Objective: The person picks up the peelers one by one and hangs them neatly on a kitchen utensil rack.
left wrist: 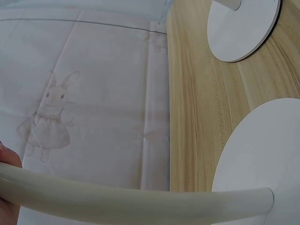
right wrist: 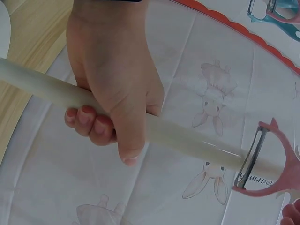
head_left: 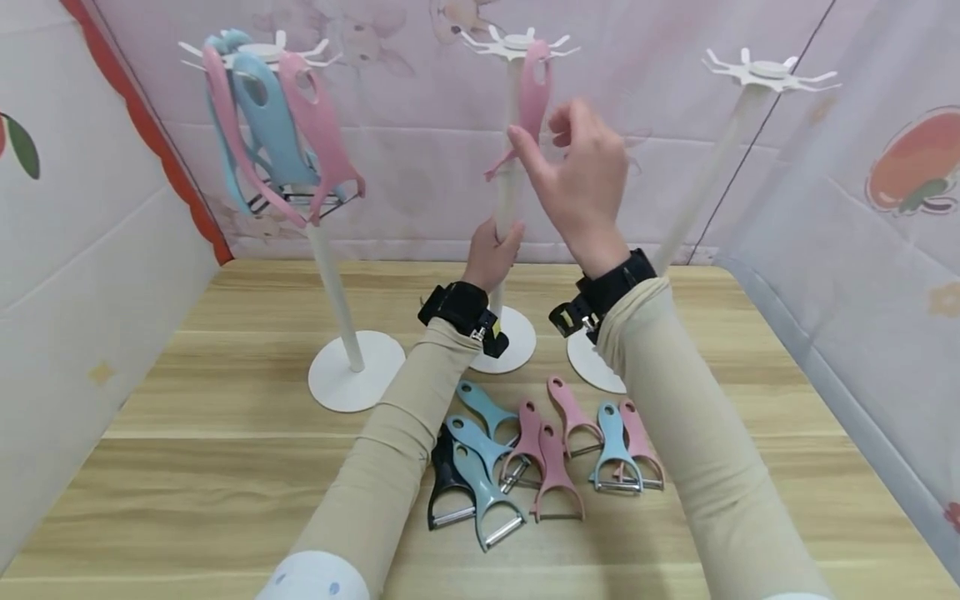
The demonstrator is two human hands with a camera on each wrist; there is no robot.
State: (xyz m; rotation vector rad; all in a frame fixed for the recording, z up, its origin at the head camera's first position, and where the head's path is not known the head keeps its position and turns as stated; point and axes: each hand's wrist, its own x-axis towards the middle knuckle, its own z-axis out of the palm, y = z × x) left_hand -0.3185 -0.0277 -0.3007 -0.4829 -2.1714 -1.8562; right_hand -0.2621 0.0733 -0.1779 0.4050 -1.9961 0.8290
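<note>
My left hand (head_left: 491, 254) grips the pole (right wrist: 187, 138) of the middle white stand, fingers and thumb wrapped round it in the right wrist view. From a hook of that stand's top rack (head_left: 517, 43) hangs a pink peeler (head_left: 534, 92), its blade end beside the pole. Right beside this peeler is my right hand (head_left: 588, 162), thumb and forefinger spread apart; the thumb overlaps the peeler in the head view. Only a few right fingertips (right wrist: 291, 213) show at the corner of the right wrist view, just below the peeler.
On the left stand (head_left: 333, 292) hang several pink and blue peelers (head_left: 270, 117). A right stand (head_left: 768, 75) has bare hooks. Several pink and blue peelers (head_left: 555, 467) and a black peeler (head_left: 446, 475) lie on the wooden table (head_left: 225, 467) in front. Printed cloth walls surround the table.
</note>
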